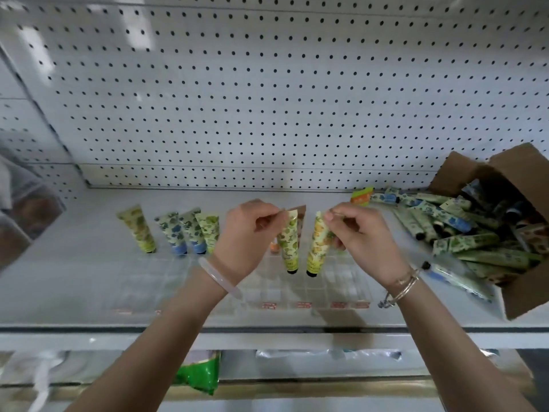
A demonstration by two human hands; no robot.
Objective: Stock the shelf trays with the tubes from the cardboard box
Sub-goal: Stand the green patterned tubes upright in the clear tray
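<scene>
My left hand (pixel 248 233) pinches the crimped top of a green-patterned tube (pixel 288 245), which hangs cap down over the clear shelf tray (pixel 267 289). Beside it, my right hand (pixel 361 233) pinches the top of a yellow-orange tube (pixel 318 245), also cap down. Several tubes stand in the tray's back-left slots: a yellow one (pixel 137 228), two blue ones (pixel 185 231) and a green one (pixel 208 227). The cardboard box (pixel 518 298) lies tipped on the shelf at the right, with several tubes (pixel 463 233) spilling from it.
A white pegboard (pixel 267 99) backs the shelf. The clear tray has many small compartments and red labels (pixel 303 304) along its front. A green packet (pixel 199 373) lies on the lower shelf. A blurred object sits at the far left edge (pixel 20 209).
</scene>
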